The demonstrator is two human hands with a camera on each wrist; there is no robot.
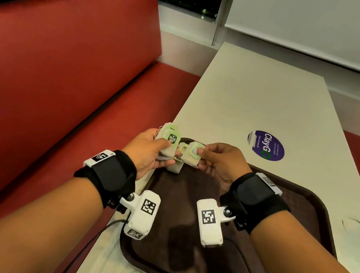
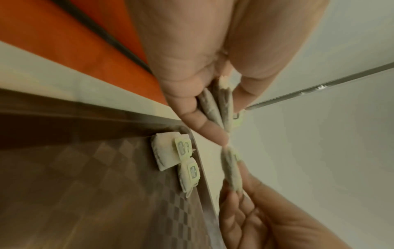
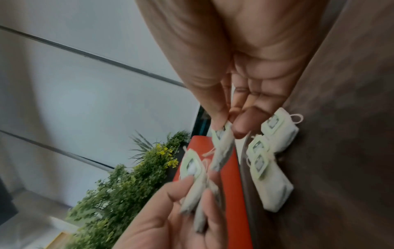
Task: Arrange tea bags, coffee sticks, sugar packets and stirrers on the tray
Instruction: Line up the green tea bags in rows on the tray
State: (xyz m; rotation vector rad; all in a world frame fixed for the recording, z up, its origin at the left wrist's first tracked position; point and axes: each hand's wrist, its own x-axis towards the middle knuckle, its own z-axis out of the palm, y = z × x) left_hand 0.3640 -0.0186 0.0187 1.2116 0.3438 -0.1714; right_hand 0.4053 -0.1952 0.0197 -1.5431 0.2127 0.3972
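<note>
The tray [image 1: 301, 204], dark brown with a checkered floor, is set on the pale table [image 1: 264, 98], and tea bags [image 3: 275, 182] with pale green tags are laid in its far left corner. Above that corner, a small bunch of tea bags [image 1: 168, 144] is gripped in the left hand [image 1: 148, 150], while a single tea bag [image 1: 192, 154] is pinched by the right hand [image 1: 222, 162].

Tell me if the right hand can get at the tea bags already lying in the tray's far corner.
Probably yes. The right hand hovers just above the tea bags in the tray corner, with nothing between. But its thumb and finger already pinch a tea bag, so it must set that down first.
</note>
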